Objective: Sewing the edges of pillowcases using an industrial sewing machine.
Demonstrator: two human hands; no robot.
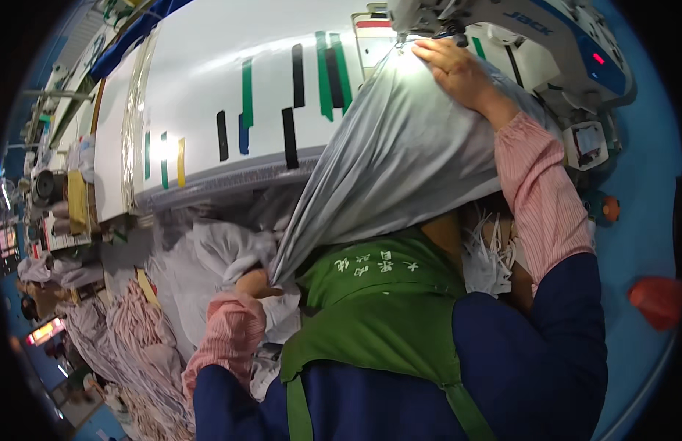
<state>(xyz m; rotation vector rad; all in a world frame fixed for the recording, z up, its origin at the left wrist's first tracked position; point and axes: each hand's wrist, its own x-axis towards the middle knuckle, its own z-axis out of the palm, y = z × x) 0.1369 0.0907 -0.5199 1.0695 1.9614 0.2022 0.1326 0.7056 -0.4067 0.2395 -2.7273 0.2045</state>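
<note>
A large piece of grey fabric (400,162) stretches from the sewing machine (532,37) down over the table edge to my lap. My right hand (455,70) presses flat on the fabric's top end, just below the machine's needle area. Low at the left, my left hand (254,283) grips the fabric's lower end, pulling it taut beside a heap of white cloth (208,257). Both forearms wear pink striped sleeves over dark blue, and a green apron (377,309) covers my front.
The white sewing table (208,88) carries green, black, blue and yellow tape strips. Piles of striped and white garments (135,331) lie on the floor at the left. Shredded white scraps (488,257) sit under the right arm. A red object (655,300) lies on the blue floor.
</note>
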